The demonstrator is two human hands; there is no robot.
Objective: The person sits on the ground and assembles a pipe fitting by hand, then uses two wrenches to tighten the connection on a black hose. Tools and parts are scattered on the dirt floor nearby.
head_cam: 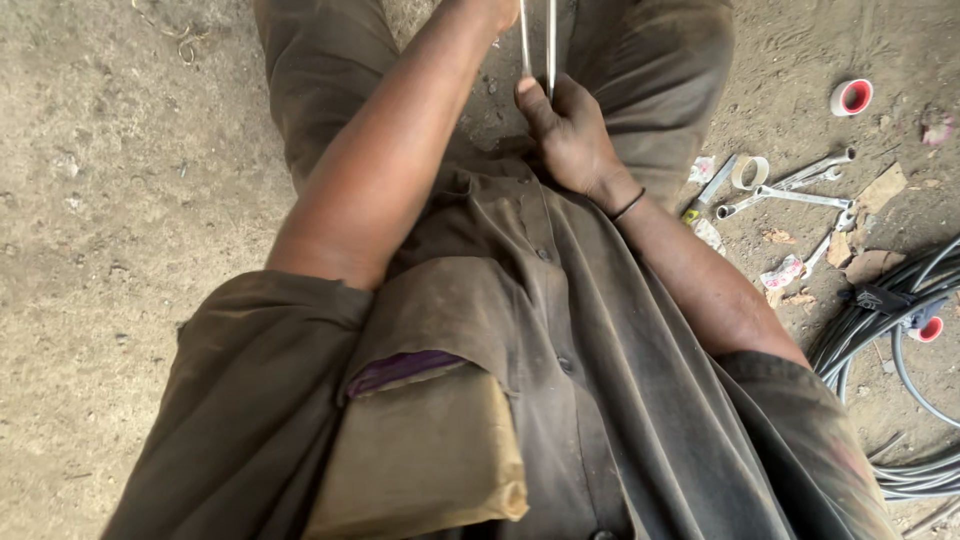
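shiny metal rods (550,45), matt cloth shirt (600,400), seemingly rough ground (120,200)

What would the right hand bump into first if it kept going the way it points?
The right hand points up the picture along the two thin metal rods it grips. Beyond it only rods and trouser leg show before the edge; depth is unclear.

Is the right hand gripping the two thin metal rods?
Yes, the right hand is closed around the two thin metal rods above the lap.
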